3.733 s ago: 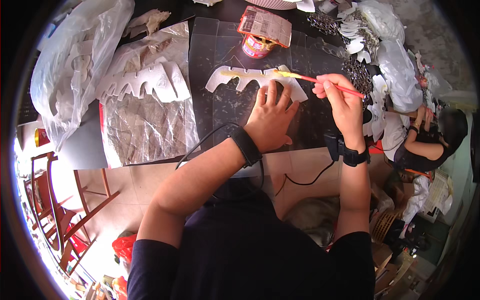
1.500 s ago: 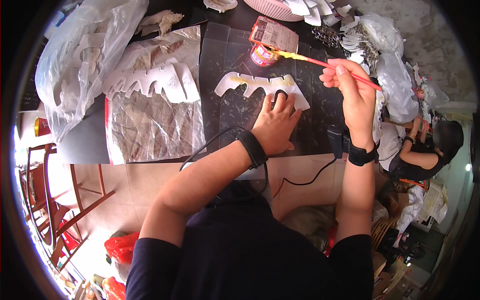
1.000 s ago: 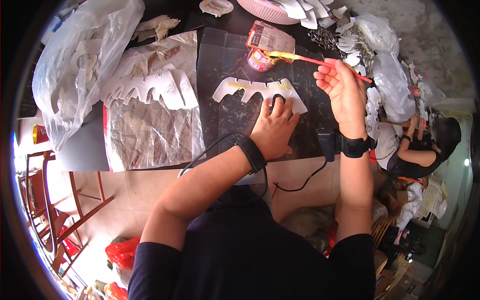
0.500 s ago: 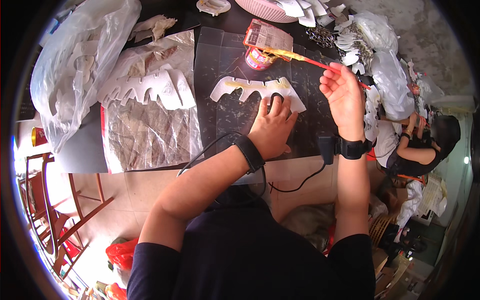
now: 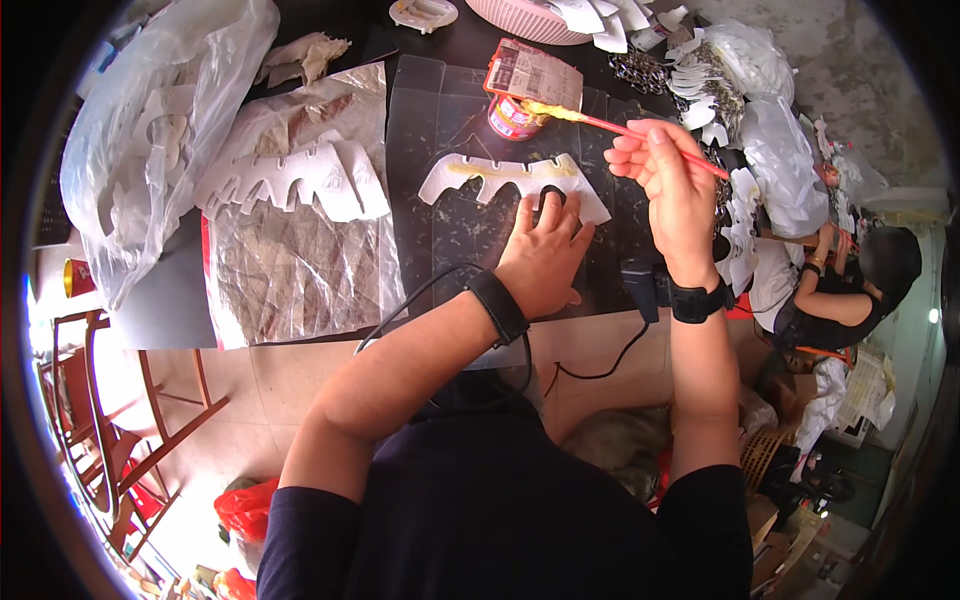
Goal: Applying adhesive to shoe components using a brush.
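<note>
Pinched in the fingers of my right hand (image 5: 675,195) is a thin red stick (image 5: 622,129), raised above the table. Its far end is coated in yellow paste and reaches the open mouth of a small pink-red tin (image 5: 515,120). A red-edged flat piece with a printed sheet (image 5: 540,74) is tilted over the tin's top. My left hand (image 5: 540,258) lies with fingers spread, its fingertips on a white toothed cut-out (image 5: 500,178). A yellowish smear runs along the far edge of that cut-out, which rests on the dark table mat (image 5: 450,240).
Similar white cut-outs (image 5: 290,180) lie on a clear plastic sheet (image 5: 300,275) at left, beside a large translucent bag (image 5: 170,120). A pink basket (image 5: 525,22), chains (image 5: 640,72) and more bags (image 5: 785,165) are at the back and right. Another person (image 5: 840,290) sits at far right.
My right hand has shifted slightly left, and the stick's pasty end has drawn closer to the tin's mouth. My left hand and the white cut-out stay in place.
</note>
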A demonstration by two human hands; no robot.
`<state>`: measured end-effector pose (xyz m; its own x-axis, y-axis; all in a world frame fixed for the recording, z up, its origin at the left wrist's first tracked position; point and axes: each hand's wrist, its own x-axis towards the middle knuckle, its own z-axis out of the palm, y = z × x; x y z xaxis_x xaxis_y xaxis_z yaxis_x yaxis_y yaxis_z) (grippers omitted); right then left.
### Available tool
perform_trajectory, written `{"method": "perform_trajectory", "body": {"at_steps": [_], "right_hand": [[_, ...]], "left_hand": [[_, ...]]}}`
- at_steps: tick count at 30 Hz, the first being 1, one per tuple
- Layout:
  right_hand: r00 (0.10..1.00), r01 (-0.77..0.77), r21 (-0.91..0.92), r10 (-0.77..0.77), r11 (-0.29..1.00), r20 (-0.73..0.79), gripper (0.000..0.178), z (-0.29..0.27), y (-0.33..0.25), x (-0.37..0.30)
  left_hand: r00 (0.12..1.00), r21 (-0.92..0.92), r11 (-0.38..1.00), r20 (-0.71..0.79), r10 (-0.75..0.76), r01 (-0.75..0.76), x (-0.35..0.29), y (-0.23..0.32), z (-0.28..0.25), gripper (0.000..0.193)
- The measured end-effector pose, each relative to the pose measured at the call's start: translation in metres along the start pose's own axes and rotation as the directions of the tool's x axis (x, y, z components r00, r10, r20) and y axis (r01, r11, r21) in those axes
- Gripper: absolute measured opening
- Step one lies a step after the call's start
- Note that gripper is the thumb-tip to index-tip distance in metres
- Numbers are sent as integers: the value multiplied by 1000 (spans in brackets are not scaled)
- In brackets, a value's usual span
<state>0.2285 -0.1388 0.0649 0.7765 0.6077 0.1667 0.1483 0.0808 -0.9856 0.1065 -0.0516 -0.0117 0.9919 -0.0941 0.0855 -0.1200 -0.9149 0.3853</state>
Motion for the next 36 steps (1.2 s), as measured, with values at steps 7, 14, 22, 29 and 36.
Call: {"method": "perform_trajectory", "body": {"at_steps": [7,14,22,29,36], "right_hand": [[932,-280,460,354,842,-81,30,-20,20,1],[922,-358,668,360,652,142,28,-52,26,0],[977,-183,581,210,793,22,27,-45,7,-14],[965,-259,669,213,697,151,27,-58,12,-22],[899,-383,423,437,821,-35,30,-66,26,-32]], "left_hand": [[1000,-7,1000,-1,1,-1,0,0,0,83],[1000,1,1000,-10,9,-9,1,0,1,82],[999,-12,1000,-42,10,-10,-1,0,2,82],[998,-41,999,-56,19,-22,-2,1,1,83],[1000,-31,1000,7,-3,3,-19,4,-16,81]]}}
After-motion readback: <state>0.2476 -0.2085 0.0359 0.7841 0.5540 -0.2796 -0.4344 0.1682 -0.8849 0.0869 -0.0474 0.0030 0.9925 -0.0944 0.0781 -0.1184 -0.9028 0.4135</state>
